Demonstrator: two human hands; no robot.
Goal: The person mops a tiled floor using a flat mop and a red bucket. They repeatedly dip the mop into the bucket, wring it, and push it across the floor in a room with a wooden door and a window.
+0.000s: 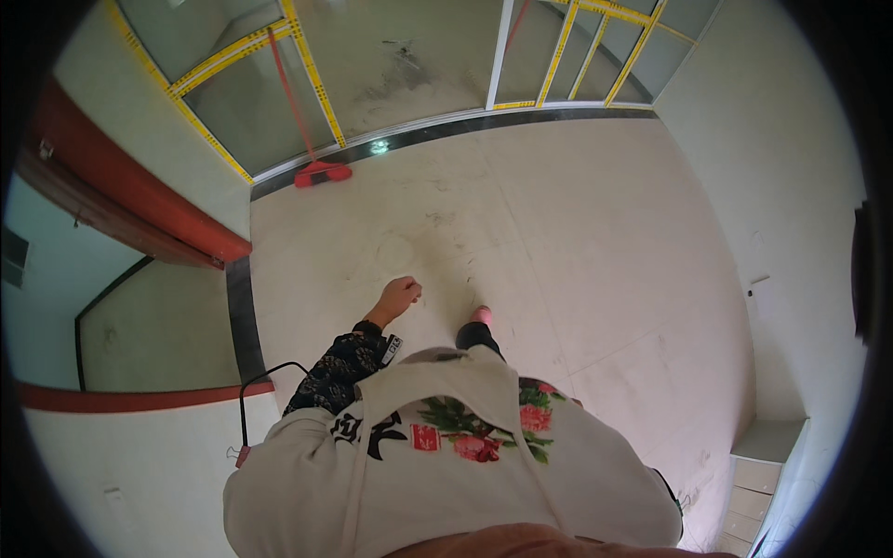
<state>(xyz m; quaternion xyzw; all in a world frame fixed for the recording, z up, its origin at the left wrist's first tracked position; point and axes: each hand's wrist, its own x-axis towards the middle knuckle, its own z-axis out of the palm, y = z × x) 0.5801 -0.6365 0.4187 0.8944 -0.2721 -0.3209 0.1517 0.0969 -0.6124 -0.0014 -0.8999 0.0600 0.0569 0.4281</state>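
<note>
My left hand [399, 298] hangs over the floor in front of my body, its fingers curled and nothing visible in them. A dark patterned sleeve covers that forearm, with a dark band at the wrist. My right hand is out of view. Before me lies the pale, scuffed tile floor [600, 230]. Farther forward, to the left, a broom with a red head [323, 174] stands on the floor, its long handle leaning on the glass partition. One pink shoe [481, 314] shows beyond my light top with printed flowers.
A glass partition with yellow-taped frames [317, 77] spans the front, with an opening in its middle. On the left, a red-brown door [139, 188] stands open beside a dark threshold [244, 314]. A wall [753, 139] runs along the right, with a small drawer cabinet [753, 481] at lower right.
</note>
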